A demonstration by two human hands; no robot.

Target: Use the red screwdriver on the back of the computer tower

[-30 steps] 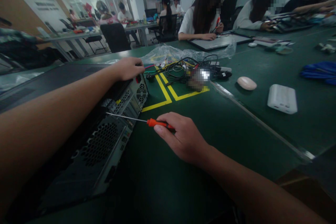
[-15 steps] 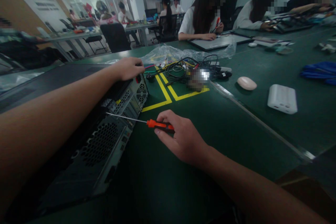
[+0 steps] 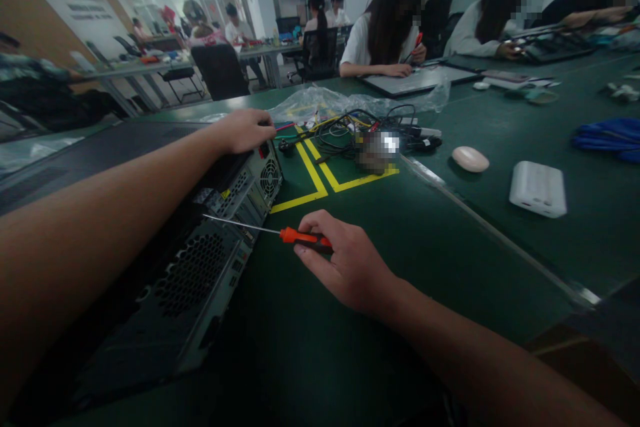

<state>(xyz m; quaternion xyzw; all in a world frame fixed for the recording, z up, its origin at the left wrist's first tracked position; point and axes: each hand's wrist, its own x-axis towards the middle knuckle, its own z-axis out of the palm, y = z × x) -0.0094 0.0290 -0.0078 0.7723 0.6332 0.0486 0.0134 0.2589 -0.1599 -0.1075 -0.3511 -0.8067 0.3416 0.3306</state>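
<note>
Screwdriver [image 3: 296, 236] in your right hand [image 3: 345, 260] reaches the rear of the computer tower [image 3: 200, 270], left of frame: fastener work, apparently.
Your right fingers clamp the handle [image 3: 313, 241]; your left hand [image 3: 250, 130] lies at the tower's far corner, upper centre, its grip unreadable. Next likely calls for a steady, seated tip. More handle shows than a second ago.

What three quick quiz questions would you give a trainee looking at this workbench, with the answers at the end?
1. Fill in: the right hand grips a ____.
2. True or false: the tape lines on the green table are yellow.
3. Which lies nearest the computer case? A) the white box; B) the tangled cables; C) the blue bundle.

Key: 1. screwdriver; 2. true; 3. B.
</note>
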